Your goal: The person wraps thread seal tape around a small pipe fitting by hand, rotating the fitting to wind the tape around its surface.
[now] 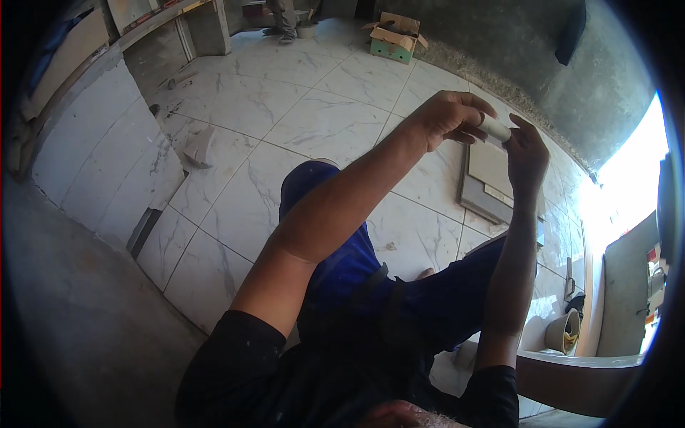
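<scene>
A short whitish cylinder [494, 129], perhaps a small roll, is held up between my two hands, above the tiled floor. My left hand [451, 118] is closed round its left end with thumb and fingers. At the other end, the fingers of my right hand [526, 155] pinch it. What kind of thing the cylinder is, I cannot make out. Beyond and below the hands lies a stack of flat tiles [489, 171] on the floor. My knees in blue trousers [332, 250] are bent beneath my arms.
A green cardboard box [392, 48] with open flaps stands by the far wall. Someone's legs [283, 18] show at the back beside a bucket [306, 30]. A broken tile piece [200, 148] lies at left, near a tiled low wall [100, 153]. Another bucket [564, 331] sits at right.
</scene>
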